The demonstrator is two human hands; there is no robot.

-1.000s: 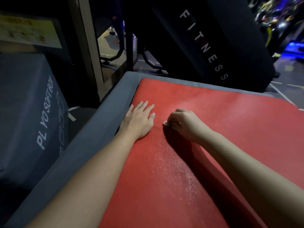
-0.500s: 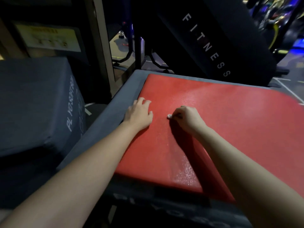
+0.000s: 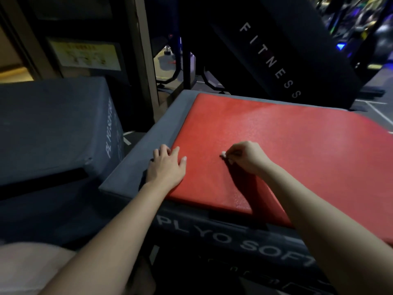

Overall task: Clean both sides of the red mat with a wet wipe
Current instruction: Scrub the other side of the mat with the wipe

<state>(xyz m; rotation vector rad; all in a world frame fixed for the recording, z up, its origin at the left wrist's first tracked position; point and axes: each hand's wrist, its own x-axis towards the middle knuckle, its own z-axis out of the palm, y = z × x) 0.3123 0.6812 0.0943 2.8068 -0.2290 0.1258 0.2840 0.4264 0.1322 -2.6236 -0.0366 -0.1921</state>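
- The left hand [image 3: 165, 167] lies flat and open at the mat's left edge, fingers spread, gripping nothing, palm partly on the mat and fingertips over the grey box top; it pins rather than holds.
- The right hand [image 3: 246, 157] is curled closed around a small white wet wipe [image 3: 223, 154], of which only a tip shows at the fingers, pressed to the mat.
- The red mat [image 3: 287, 150] lies flat on the grey plyo box [image 3: 136, 167], filling most of its top, with the near edge slightly overhanging the front.
- Its long axis seems to run from about 8 o'clock to 2 o'clock, with the far right end out of view.
- Risks, as I judge them: the bunched wipe covers little area, so strokes may leave unwiped strips; a hard push could slide the mat toward 2 o'clock if the left palm lifts; the underside remains to be wiped, and flipping might drop the mat off the box.
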